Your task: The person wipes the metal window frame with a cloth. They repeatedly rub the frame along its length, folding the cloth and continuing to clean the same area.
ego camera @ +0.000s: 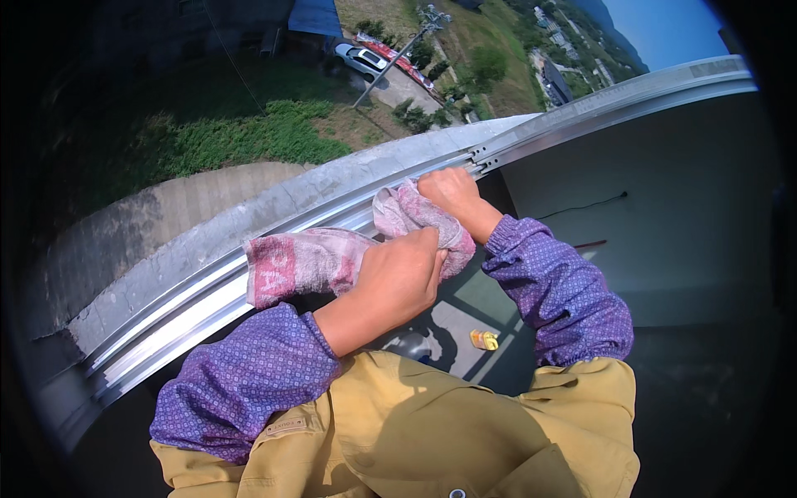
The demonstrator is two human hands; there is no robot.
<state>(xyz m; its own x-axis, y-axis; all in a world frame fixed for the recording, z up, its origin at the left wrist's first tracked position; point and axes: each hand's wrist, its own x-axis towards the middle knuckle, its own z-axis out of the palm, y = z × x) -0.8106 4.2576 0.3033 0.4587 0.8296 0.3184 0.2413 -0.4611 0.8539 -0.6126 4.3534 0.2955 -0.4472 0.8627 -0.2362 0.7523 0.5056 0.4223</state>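
A pink and white towel [305, 261] lies bunched across the metal window track [187, 317]. My left hand [398, 274] is closed on its middle, close to my body. Farther out, my right hand [449, 190] grips the towel's far end against the track, near the joint where the frame [492, 155] with small holes begins. The towel's left end hangs over the inner rail. Fingertips of both hands are partly hidden by the cloth and the hands themselves.
Outside the track runs a concrete ledge [249, 211], with a drop to grass, a parked car [361, 60] and a utility pole [392, 62] far below. Inside, a yellow container [484, 340] stands on the floor, and a thin dark cable [585, 206] shows against the wall.
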